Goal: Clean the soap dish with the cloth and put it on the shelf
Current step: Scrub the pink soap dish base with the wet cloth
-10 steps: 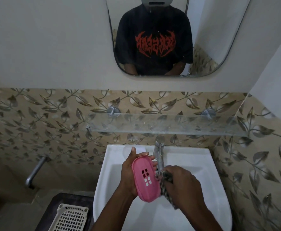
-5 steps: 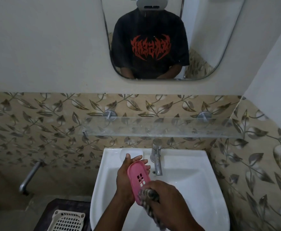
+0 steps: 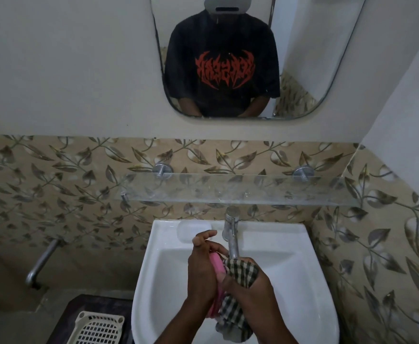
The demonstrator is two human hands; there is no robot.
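Observation:
Over the white sink, my left hand holds the pink soap dish upright on its edge. Only a narrow strip of the dish shows between my hands. My right hand presses a dark-and-white checked cloth flat against the dish's face. The cloth's loose end hangs below my hands. The glass shelf runs along the tiled wall above the sink, with nothing on it.
A chrome tap stands just behind my hands. A mirror hangs above the shelf. A white plastic basket lies on a dark surface at lower left. A metal pipe juts from the left wall.
My right hand has slid the cloth up over the dish's face, which now hides its holes. My hands have come closer together and the view has tilted down a little.

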